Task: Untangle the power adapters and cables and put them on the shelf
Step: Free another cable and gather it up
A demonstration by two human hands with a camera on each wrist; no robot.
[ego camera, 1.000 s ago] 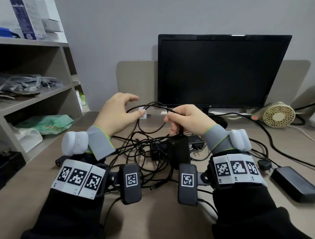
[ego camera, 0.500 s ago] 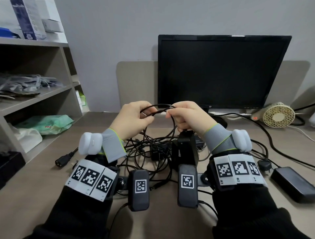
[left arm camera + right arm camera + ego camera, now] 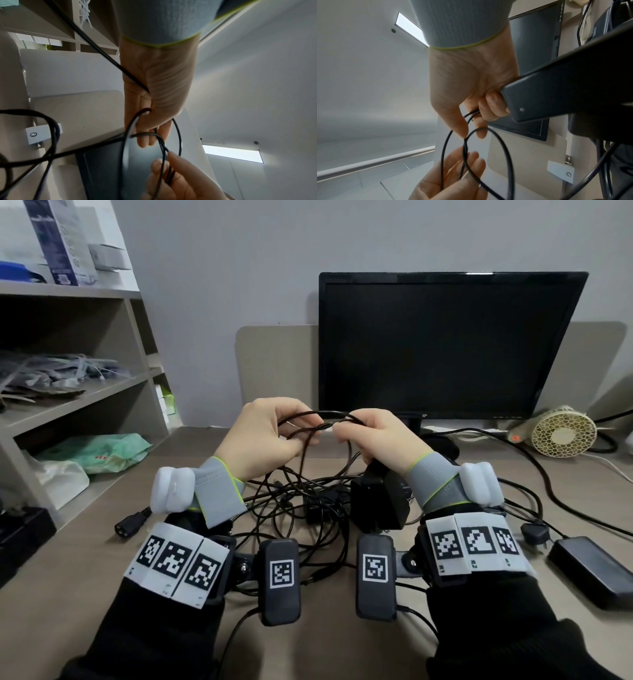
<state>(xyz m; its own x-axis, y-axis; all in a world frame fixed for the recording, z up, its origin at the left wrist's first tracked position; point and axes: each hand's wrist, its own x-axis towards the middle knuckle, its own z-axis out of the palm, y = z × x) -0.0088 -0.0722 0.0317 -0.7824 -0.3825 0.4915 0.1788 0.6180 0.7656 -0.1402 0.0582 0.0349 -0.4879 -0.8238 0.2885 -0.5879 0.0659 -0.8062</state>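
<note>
- Nearest us, low in the head view, our two forearms come in from the bottom edge, wrists raised above the desk (image 3: 102, 549).
- Between and just beyond the wrists, the pile of cables (image 3: 308, 501) lies knotted on the desk at centre frame; we judge the untangling barely begun.
- To the lower right, one power adapter (image 3: 596, 573) lies apart from the pile, not yet shelved.
- Our right hand (image 3: 380, 436), at centre, curls its lower fingers round a black adapter (image 3: 378, 501) hanging beneath it, while thumb and forefinger pinch a thin cable loop (image 3: 329, 419).
- Our left hand (image 3: 263, 436), just left of it, is closed on the same loop, fingers curled round the strands.
- Farthest, at the left edge, the shelf (image 3: 85, 395) carries bags and packets; we see none of these adapters on it, so all the putting away seems left to do.
</note>
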